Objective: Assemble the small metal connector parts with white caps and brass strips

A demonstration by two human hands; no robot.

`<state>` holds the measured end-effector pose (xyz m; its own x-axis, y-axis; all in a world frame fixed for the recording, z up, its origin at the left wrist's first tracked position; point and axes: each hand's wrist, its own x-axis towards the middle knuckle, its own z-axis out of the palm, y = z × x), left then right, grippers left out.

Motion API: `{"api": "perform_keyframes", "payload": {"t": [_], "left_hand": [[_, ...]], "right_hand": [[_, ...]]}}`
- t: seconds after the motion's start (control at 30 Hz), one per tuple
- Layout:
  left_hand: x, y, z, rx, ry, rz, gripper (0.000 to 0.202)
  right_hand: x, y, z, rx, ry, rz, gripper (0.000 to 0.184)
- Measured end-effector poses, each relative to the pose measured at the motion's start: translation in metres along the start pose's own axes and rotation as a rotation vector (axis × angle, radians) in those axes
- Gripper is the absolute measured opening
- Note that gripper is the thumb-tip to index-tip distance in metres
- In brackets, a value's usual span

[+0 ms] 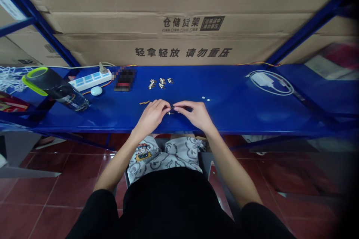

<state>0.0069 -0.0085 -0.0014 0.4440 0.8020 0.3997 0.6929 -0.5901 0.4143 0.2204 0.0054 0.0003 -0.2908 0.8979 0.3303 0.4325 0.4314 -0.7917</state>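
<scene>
My left hand [152,116] and my right hand [196,115] meet over the front of the blue shelf, thumbs and fingertips pinched together. A thin, small brownish piece [172,108] spans the gap between their fingertips; its kind is too small to make out. Just below the fingertips lies a little white-and-brown piece [169,112]. Several slim brown sticks [144,102] rest left of my left hand. Two white bits [205,99] lie near my right hand. Farther back are small clusters of white-and-brown pieces [162,83].
On the left stand a dark water bottle [61,89], a white power strip [91,80], a round white object [96,90] and a dark, partly blurred box [123,80]. A charger with coiled cable [263,80] lies right. Cardboard [179,41] backs the blue shelf [232,115].
</scene>
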Motion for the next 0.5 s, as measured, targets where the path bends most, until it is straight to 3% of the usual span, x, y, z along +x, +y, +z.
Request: {"api": "perform_keyframes", "payload": {"t": [0.27,0.5], "left_hand": [[-0.0009,-0.0002,-0.0016,-0.048,0.028,0.026,0.01],[-0.0026,0.0006,-0.0047,-0.061,0.067,0.055,0.012]], "right_hand": [[-0.001,0.0017,0.0009,0.114,0.001,0.014,0.022],[-0.0026,-0.0009,0.0003,0.09,0.009,-0.035,0.014]]}}
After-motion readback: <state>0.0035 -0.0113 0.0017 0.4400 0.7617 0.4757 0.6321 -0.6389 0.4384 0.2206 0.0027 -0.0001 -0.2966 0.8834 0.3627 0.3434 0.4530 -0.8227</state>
